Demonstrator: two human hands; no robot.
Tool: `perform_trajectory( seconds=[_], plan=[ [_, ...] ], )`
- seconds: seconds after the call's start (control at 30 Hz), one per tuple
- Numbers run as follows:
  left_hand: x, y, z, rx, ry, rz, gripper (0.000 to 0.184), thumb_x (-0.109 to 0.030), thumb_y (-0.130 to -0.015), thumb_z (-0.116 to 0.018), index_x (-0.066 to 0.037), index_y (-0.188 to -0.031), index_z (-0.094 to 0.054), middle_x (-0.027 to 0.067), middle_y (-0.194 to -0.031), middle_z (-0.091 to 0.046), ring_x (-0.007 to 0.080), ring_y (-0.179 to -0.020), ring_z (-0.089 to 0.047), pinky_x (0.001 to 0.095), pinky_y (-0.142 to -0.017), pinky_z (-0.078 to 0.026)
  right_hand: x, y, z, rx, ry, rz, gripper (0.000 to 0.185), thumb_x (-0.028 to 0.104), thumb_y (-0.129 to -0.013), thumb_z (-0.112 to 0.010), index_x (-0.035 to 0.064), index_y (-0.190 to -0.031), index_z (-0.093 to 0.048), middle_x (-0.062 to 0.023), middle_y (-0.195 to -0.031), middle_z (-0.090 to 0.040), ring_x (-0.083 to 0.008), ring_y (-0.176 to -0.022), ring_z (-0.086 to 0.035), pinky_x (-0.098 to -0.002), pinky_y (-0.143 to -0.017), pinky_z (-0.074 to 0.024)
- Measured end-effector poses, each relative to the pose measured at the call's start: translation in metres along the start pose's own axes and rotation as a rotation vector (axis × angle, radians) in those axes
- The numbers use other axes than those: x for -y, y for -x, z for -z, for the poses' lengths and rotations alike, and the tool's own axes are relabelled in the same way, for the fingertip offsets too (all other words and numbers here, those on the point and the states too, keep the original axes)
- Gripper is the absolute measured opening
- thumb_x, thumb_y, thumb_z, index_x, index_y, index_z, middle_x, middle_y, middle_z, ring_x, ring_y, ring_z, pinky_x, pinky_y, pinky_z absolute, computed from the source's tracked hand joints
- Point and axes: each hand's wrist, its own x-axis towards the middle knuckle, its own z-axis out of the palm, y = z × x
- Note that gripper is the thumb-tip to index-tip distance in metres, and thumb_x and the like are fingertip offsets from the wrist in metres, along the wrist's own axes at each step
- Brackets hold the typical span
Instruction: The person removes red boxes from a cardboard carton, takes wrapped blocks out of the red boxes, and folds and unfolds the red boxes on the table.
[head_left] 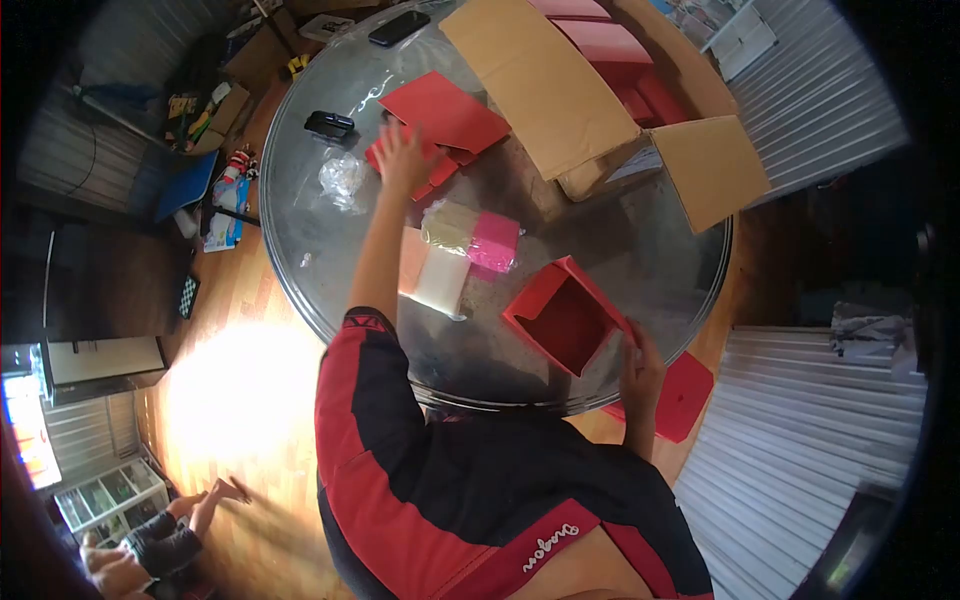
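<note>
My left hand (404,160) reaches across the table with its fingers spread, over or touching a folded red cardboard piece (436,176). Just beyond it lies a flat red cardboard panel (445,108). On the near right, my right hand (643,372) grips the side of an open red box (566,318) whose inside looks bare. Between the hands lie plastic-wrapped packs: a pink one (494,241), a yellowish one (450,226) and a white one (440,279). A crumpled ball of clear plastic (343,177) sits left of my left hand.
A big cardboard carton (545,85) with open flaps holds red boxes (605,50) at the back right. A phone (399,28) and a black object (329,125) lie on the round glass table (290,215). Another red piece (686,395) is below the right edge. A person (150,550) is at lower left.
</note>
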Motion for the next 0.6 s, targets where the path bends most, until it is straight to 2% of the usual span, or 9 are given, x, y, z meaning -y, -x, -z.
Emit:
perform_trajectory(
  seconds=[0.1,0.17,0.2,0.27,0.37,0.43,0.47,0.53,0.6],
  plan=[
    [-0.008,0.017,-0.026,0.223,-0.009,-0.061,0.083,-0.068,-0.069,-0.046,-0.026,-0.136,-0.020,0.0184,-0.142,-0.006,0.0368,-0.131,-0.005,0.0585,-0.100,-0.008,0.011,-0.001,0.005,-0.045,-0.006,-0.042,0.024,0.015,-0.087,-0.047,-0.0045,-0.099,-0.057,-0.0199,-0.091,-0.060,-0.0283,-0.085,-0.060,-0.0315,-0.073,-0.0446],
    [-0.005,0.019,-0.031,0.308,-0.005,-0.069,0.083,-0.069,-0.068,-0.045,-0.029,-0.136,-0.019,0.0178,-0.143,-0.003,0.0361,-0.131,-0.001,0.0592,-0.100,-0.006,0.006,0.000,0.012,-0.088,0.018,-0.060,0.025,0.016,-0.088,-0.048,-0.0044,-0.097,-0.057,-0.0144,-0.087,-0.061,-0.0218,-0.078,-0.060,-0.0286,-0.068,-0.0448],
    [0.000,0.016,-0.025,0.382,-0.010,-0.103,0.084,-0.068,-0.067,-0.049,-0.031,-0.136,-0.018,0.0165,-0.143,-0.002,0.0346,-0.132,0.001,0.0597,-0.100,-0.006,0.003,-0.001,0.015,-0.091,0.023,-0.064,0.025,0.016,-0.088,-0.048,-0.0044,-0.097,-0.057,-0.0144,-0.087,-0.061,-0.0218,-0.078,-0.060,-0.0286,-0.068,-0.0448],
    [0.013,0.014,-0.014,0.464,-0.017,-0.142,0.086,-0.066,-0.065,-0.053,-0.033,-0.136,-0.016,0.0151,-0.143,-0.001,0.0332,-0.132,0.004,0.0603,-0.099,-0.005,-0.002,0.001,0.022,-0.255,-0.218,-0.174,0.026,0.018,-0.089,-0.049,-0.0046,-0.096,-0.058,-0.0074,-0.081,-0.060,-0.0128,-0.072,-0.056,-0.0249,-0.065,-0.0444],
    [0.036,0.016,-0.001,0.559,-0.087,-0.265,0.087,-0.053,-0.064,-0.065,-0.035,-0.135,-0.018,0.0124,-0.144,0.000,0.0324,-0.132,0.002,0.0599,-0.099,-0.008,-0.006,-0.002,0.032,-0.373,-0.383,-0.195,0.028,0.020,-0.089,-0.049,-0.0052,-0.096,-0.058,-0.0027,-0.077,-0.057,-0.0071,-0.070,-0.052,-0.0220,-0.063,-0.0435],
    [0.050,0.019,0.005,0.527,-0.023,-0.393,0.079,-0.036,-0.067,-0.070,-0.028,-0.133,-0.028,0.0136,-0.142,-0.015,0.0318,-0.131,-0.013,0.0558,-0.100,-0.018,-0.004,-0.004,0.036,-0.393,-0.382,-0.209,0.027,0.019,-0.089,-0.048,-0.0055,-0.095,-0.059,-0.0029,-0.076,-0.057,-0.0071,-0.070,-0.052,-0.0214,-0.063,-0.0437],
    [0.061,0.017,0.003,0.537,-0.026,-0.406,0.079,-0.036,-0.067,-0.070,-0.028,-0.133,-0.028,0.0136,-0.142,-0.015,0.0318,-0.131,-0.013,0.0558,-0.100,-0.018,-0.005,-0.004,0.038,-0.406,-0.349,-0.198,0.026,0.019,-0.089,-0.049,-0.0049,-0.094,-0.059,-0.0026,-0.076,-0.057,-0.0069,-0.070,-0.052,-0.0212,-0.062,-0.0438],
    [0.064,0.016,0.008,0.286,0.176,-0.511,0.065,-0.027,-0.069,-0.068,-0.017,-0.127,-0.040,0.0159,-0.132,-0.035,0.0316,-0.124,-0.030,0.0495,-0.098,-0.028,-0.003,-0.006,0.041,-0.427,-0.310,-0.208,0.026,0.019,-0.089,-0.049,-0.0043,-0.093,-0.060,-0.0022,-0.075,-0.057,-0.0067,-0.070,-0.052,-0.0211,-0.061,-0.0439],
    [0.016,0.047,0.070,0.040,0.569,-0.408,0.060,-0.019,-0.067,-0.069,-0.011,-0.122,-0.045,0.0165,-0.120,-0.048,0.0303,-0.117,-0.040,0.0463,-0.095,-0.033,0.008,-0.007,0.044,-0.488,-0.314,-0.227,0.026,0.021,-0.088,-0.051,-0.0039,-0.089,-0.061,-0.0026,-0.072,-0.057,-0.0063,-0.066,-0.052,-0.0211,-0.058,-0.0437]
  ],
)
